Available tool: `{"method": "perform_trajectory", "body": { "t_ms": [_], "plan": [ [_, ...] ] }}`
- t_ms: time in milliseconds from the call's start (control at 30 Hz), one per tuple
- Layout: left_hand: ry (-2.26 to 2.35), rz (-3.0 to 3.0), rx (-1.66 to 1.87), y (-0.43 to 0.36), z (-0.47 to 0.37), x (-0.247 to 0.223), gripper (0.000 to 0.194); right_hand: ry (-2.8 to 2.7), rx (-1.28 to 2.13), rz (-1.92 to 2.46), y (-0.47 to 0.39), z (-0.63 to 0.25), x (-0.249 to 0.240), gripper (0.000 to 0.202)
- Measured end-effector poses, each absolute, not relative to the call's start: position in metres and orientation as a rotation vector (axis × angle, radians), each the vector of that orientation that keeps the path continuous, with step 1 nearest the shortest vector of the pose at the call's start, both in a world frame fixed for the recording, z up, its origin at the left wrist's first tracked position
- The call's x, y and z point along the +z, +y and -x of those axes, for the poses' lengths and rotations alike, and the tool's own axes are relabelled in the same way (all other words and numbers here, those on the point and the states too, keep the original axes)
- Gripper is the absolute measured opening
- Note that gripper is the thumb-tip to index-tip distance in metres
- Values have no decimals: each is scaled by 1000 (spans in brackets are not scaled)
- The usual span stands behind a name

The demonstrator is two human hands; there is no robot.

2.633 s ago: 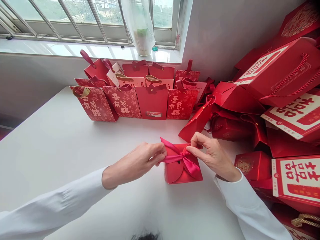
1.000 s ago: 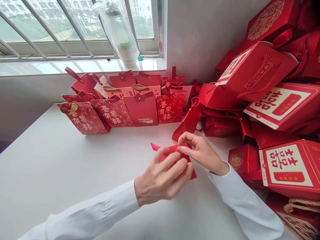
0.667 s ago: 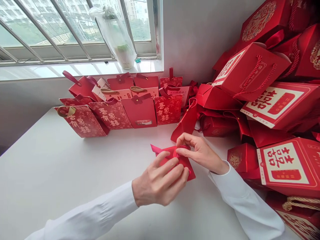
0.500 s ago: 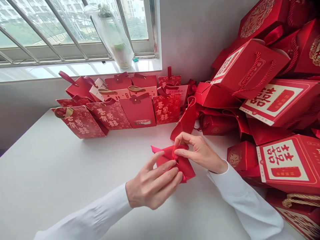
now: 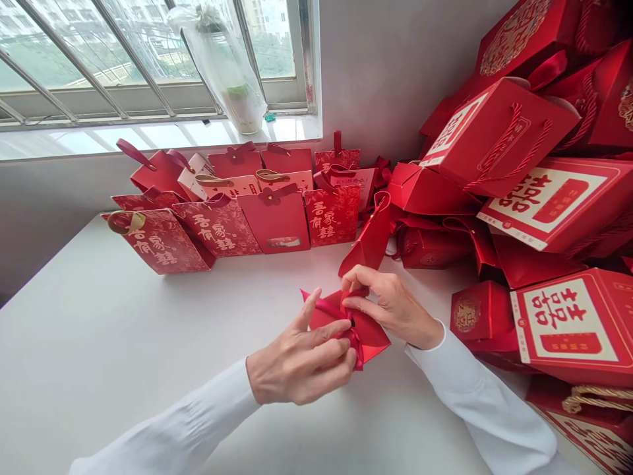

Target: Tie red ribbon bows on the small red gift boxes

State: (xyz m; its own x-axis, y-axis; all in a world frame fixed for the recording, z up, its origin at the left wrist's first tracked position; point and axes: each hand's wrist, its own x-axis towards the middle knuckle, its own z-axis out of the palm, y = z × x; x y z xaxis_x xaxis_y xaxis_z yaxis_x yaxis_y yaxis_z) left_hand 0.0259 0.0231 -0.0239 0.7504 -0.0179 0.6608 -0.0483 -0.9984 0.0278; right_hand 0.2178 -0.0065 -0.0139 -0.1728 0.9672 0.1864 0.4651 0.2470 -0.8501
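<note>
A small red gift box [image 5: 373,333] with a ribbon tied across its top stands on the white table [image 5: 123,343]. My right hand [image 5: 390,300] pinches a loop of the red ribbon [image 5: 355,295] between thumb and fingers, above the box. Across the front of the box reaches my left hand [image 5: 301,363]. Its thumb is raised and apart, the index finger points to the knot, and the other fingers lie bent over the lower ribbon, hiding part of the box. A pointed ribbon end sticks out at the left, beside my left thumb.
Red paper gift bags [image 5: 274,221] stand in rows below the window. At the right is a heap of red boxes [image 5: 564,316] with rope handles. A folded red box [image 5: 366,234] stands just behind my right hand. A bagged vase-like container [image 5: 237,99] sits on the sill.
My left thumb has lifted off the box and my left index finger has straightened towards the knot. The box has turned slightly. My right hand stays at the ribbon loop.
</note>
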Motion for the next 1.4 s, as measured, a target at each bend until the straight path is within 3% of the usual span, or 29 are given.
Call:
{"method": "perform_trajectory", "body": {
  "t_ms": [467, 600, 767, 967, 1200, 1400],
  "plan": [
    [-70, -2980, 1013, 21, -22, -11, 14, -1754, 704, 1238, -5, -219, -17, 11],
    [231, -2770, 929, 25, -14, 5, 27, -1657, 631, 1250, -9, -225, -13, 16],
    [738, -2426, 672, 41, -17, 12, 17, -1636, 625, 1327, -24, -232, -9, 17],
    [893, -2112, 565, 49, -41, 11, 34, -1553, 734, 1478, -45, -235, -23, 17],
    [976, -1704, 486, 52, -60, 17, 17, -1401, 866, 1489, -64, -228, -31, 25],
    [986, -1326, 387, 52, -52, 26, 26, -1391, 954, 1501, -76, -228, -34, 29]
  ]
}}
